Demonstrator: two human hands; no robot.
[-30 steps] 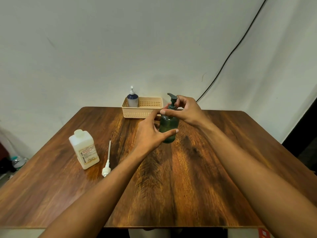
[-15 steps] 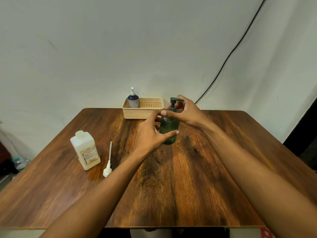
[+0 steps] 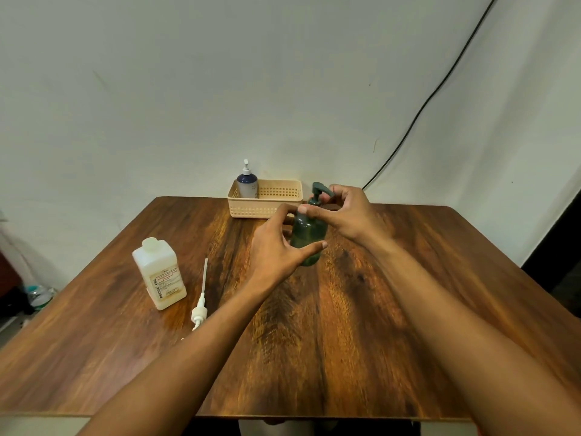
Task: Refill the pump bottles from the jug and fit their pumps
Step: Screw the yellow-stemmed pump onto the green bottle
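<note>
Centrally on the grained wooden table [image 3: 345, 357], the left hand [image 3: 276, 247] curls round a rounded dark-green plastic bottle [image 3: 307, 231]. The right hand [image 3: 349, 215] pinches its pump [image 3: 315, 196] with its fingertips.

The white jug [image 3: 158, 272] carries a label [image 3: 166, 283] with vertical print resembling "BIOCHEK CHG"; smaller lines unreadable.

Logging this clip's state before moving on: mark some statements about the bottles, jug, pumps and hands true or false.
1. The left hand holds the green bottle. True.
2. The jug lies on its side. False: it stands upright.
3. The blue bottle stands in the basket. True.
4. The white pump sits on the jug. False: it lies on the table beside it.
5. The right hand rests on the table. False: it grips the green pump.
</note>
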